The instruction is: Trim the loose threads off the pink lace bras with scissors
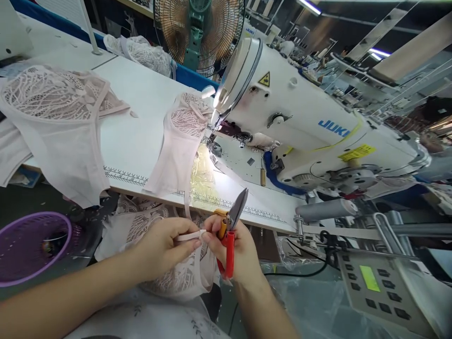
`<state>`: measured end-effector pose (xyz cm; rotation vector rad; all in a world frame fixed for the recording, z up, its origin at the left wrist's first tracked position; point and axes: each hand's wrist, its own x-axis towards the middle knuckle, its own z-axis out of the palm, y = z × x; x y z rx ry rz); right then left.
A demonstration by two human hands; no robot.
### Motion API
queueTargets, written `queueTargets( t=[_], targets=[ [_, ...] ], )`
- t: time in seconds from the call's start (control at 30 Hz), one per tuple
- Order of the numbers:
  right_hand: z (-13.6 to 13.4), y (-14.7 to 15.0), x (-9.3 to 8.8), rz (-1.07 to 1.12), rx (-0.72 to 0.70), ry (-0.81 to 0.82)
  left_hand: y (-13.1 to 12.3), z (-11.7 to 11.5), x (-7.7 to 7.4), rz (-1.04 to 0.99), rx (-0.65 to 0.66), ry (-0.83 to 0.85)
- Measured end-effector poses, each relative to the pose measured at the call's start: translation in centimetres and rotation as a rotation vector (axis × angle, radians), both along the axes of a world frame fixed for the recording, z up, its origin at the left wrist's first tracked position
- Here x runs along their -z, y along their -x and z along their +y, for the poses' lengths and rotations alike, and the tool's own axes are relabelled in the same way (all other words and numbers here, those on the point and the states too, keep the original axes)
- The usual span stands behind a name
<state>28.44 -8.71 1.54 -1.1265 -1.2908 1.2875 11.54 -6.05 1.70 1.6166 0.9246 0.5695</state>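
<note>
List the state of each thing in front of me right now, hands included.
Left hand: pinching the strap.
Right hand: gripping the scissors, pinching the strap too.
Scissors: blades together, pointing up.
Sewing machine: work light on.
Screen: lit green.
Garment: draped over the table edge.
Basket: upright, something dark inside.

Both forearms are bare right to the near edge. They end in the left hand (160, 245) and the right hand (243, 256), with uncovered wrists and fingers. Low at the near edge lies pale cloth (148, 318) printed with small grey leaf sprigs, perhaps the person's own garment.
</note>
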Motion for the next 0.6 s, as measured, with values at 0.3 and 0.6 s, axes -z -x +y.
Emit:
queueTargets(
  t=[0.3,0.6],
  targets=[
    [-0.2,-3.7,0.7,-0.338,-0.407,0.075,-0.2,1.7,-0.7,-0.061,0.009,0.419],
    [-2.4,-4.1,2.6,-0.597,-0.485,0.026,-0.1,2.6,0.5,0.011,0.024,0.462]
  ],
)
